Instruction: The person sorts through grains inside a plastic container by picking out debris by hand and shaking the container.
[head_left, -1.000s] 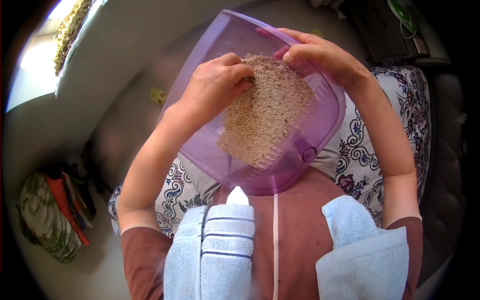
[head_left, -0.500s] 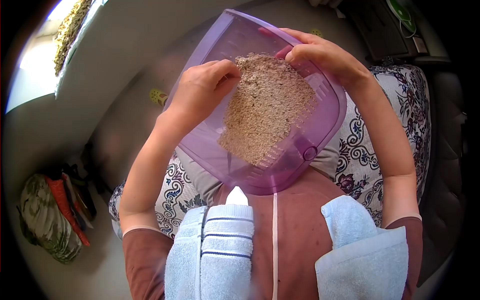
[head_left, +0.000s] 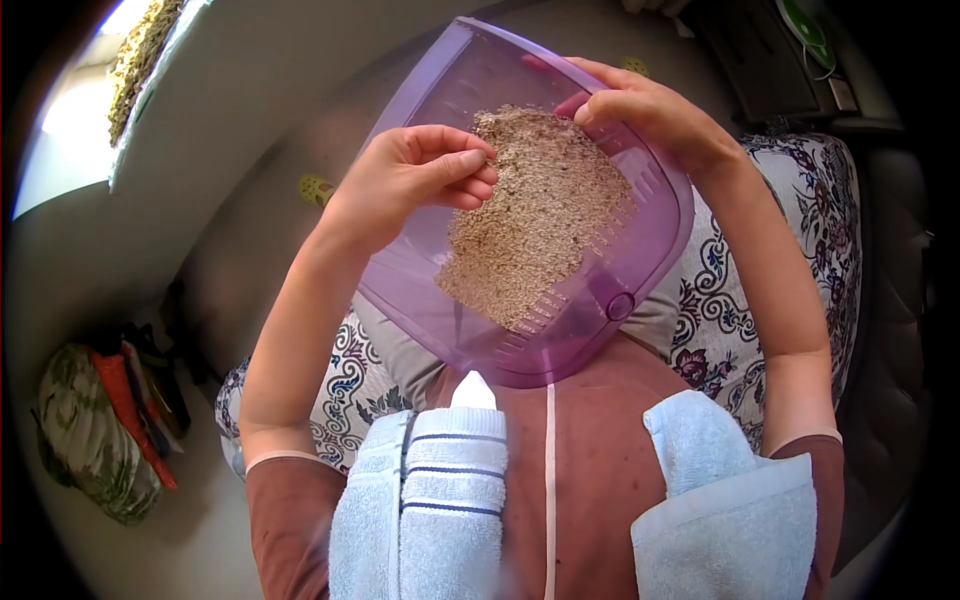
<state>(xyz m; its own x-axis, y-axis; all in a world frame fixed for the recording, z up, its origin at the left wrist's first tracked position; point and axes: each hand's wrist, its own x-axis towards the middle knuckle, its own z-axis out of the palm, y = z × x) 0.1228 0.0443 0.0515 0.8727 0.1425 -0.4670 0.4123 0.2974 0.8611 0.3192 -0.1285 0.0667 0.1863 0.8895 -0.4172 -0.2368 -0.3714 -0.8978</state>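
A translucent purple plastic basin with slotted walls is tilted over my lap. Small tan grains lie heaped across its middle, with darker bits among them. My right hand grips the far right rim, thumb inside and fingers round the outside. Over the left edge of the grains hovers my left hand, palm turned partly up. Its thumb and forefinger are pinched together; anything between them is too small to make out.
Beneath me is a seat with a patterned cover. Light blue towels hang over my chest. At lower left on the floor stand a camouflage bag and a red item. A dark cabinet is at the upper right.
My left hand has turned so that its thumb and fingertips face up, and it has shifted slightly right. The basin and my right hand have hardly moved.
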